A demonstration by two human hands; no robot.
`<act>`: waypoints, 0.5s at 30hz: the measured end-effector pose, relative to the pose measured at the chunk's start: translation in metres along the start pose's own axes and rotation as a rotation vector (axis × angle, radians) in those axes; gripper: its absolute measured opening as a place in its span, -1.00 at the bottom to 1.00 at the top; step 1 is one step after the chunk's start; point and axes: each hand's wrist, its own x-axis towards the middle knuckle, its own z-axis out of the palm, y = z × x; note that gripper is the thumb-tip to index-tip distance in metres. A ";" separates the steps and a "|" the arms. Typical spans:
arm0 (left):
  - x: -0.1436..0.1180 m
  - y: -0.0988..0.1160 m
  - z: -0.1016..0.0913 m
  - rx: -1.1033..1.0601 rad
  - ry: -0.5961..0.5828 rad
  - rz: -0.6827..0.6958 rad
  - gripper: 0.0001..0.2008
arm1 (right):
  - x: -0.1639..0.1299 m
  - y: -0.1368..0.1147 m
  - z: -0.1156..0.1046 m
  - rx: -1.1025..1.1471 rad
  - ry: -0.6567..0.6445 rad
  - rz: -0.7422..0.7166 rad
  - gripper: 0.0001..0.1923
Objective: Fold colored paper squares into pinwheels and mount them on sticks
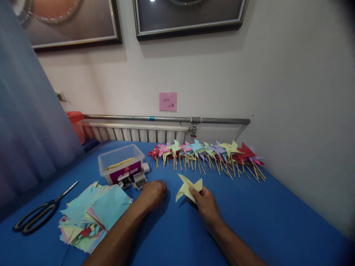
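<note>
Right hand (pixel 206 203) pinching yellow pinwheel paper (pixel 188 187), left hand (pixel 152 194) curled near pin boxes (pixel 133 181)

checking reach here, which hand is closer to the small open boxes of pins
Left. The left hand rests on the table just right of the pin boxes; the right hand is farther right, holding the yellow folded paper.

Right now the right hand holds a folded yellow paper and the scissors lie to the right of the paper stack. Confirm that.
Not quite. The right hand does hold the folded yellow paper, but the scissors lie to the left of the paper stack, near the table's left edge. The head view shows it.
</note>
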 end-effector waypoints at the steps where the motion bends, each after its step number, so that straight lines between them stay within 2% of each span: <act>1: 0.000 0.000 0.000 0.003 -0.012 0.012 -0.79 | 0.000 0.000 0.000 0.005 -0.007 0.003 -0.55; 9: 0.000 0.004 0.005 0.096 -0.019 0.093 -0.76 | 0.000 -0.002 0.001 0.009 -0.019 0.002 -0.53; 15: 0.001 0.004 0.005 0.050 0.001 0.090 -0.76 | -0.002 -0.004 0.001 0.000 -0.011 0.006 -0.57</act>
